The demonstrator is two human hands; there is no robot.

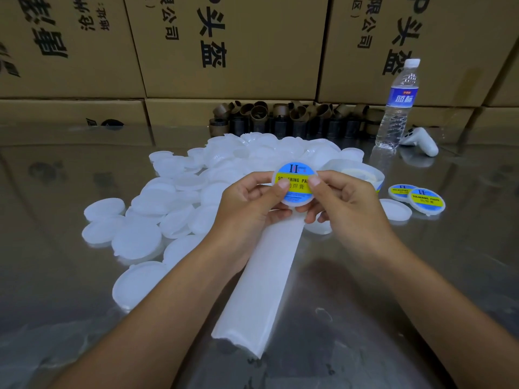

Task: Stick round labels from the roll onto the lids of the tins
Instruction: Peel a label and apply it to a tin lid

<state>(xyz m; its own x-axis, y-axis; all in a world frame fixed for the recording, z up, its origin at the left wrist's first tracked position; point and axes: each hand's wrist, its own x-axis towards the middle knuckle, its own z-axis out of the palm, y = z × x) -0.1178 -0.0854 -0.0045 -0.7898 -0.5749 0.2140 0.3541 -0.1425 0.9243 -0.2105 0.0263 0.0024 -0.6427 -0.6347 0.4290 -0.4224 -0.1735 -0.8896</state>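
Lid (297, 192) pinched by left fingers (276, 189) and right fingers (318, 183)

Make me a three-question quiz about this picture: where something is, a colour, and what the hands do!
1. Where is the water bottle? A) on the lids B) back right of the table C) in a hand
2. The label on the held lid is: A) red and green B) blue and yellow C) black
3. The lid is held by: A) both hands B) one hand C) nobody
1 B: it stands before the boxes. 2 B: blue with a yellow band. 3 A: left hand and right hand pinch it.
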